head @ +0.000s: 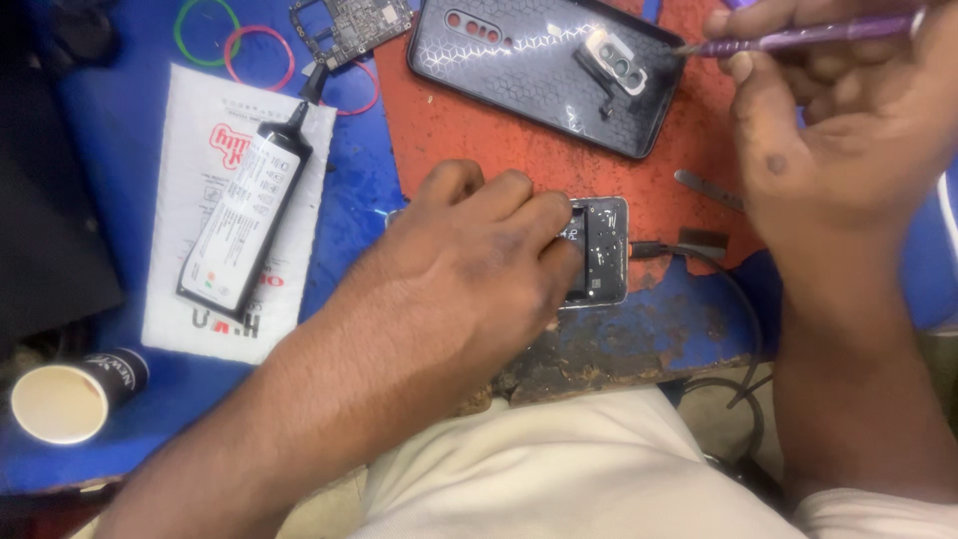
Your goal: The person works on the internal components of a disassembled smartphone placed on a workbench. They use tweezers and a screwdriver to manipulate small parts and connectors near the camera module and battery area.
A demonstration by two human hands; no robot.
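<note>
Purple tweezers (798,38) pinched in right hand (828,130), upper right, tip at camera module (617,60) | left hand (479,269), fingers curled, pressing opened phone (599,250) at centre | phone back cover (544,70) top centre | glue tube (244,220) left

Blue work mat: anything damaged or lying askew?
Yes. The blue work mat is worn through to dark, rusty patches at its near edge. The small paper cup lies tipped on its side at the left; no spill visible.

Head cam, single view, looking steeply down.
Sits close over the blue workbench (120,130), near edge at bottom, both forearms reaching up from below.
</note>
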